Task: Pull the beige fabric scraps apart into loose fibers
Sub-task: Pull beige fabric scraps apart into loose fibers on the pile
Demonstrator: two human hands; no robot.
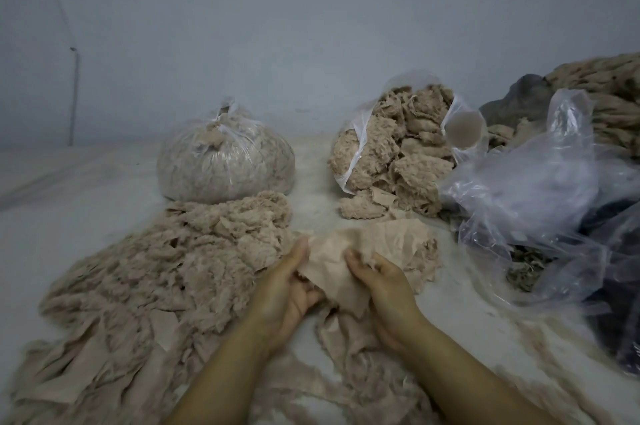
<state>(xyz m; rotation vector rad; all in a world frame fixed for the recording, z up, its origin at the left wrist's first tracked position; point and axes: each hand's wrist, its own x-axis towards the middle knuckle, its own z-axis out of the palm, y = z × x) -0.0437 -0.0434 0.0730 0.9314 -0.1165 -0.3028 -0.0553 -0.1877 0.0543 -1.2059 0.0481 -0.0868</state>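
You are holding one beige fabric scrap (332, 265) between your two hands, low in the middle, just above the pale floor (86, 182). The scrap is looking flat and smooth where you are holding it, and its far edge is looking torn and fuzzy. Your left hand (287, 282) is gripping the scrap's left side, with the thumb lying along the top edge and the fingers curling under the cloth. Your right hand (377, 282) is gripping the right side, with its fingertips curling over and pinching the cloth. The two hands are sitting close together, with only the scrap between them.

More thin scraps (353, 355) are lying on the floor under your wrists. On your left, a big fluffy heap of pulled fibers (166, 269) is spreading out, with flat scraps mixed in at its near end. Behind that heap, a tied clear bag (225, 161) full of beige fluff is sitting upright. To the right of it, an open clear bag (391, 151) is spilling out more beige pieces, and a cardboard tube (464, 130) is poking out beside it. Crumpled empty plastic bags (540, 182) are lying far right, and another brown fuzzy pile (609, 95) is sitting behind them, near the gray wall (242, 26)
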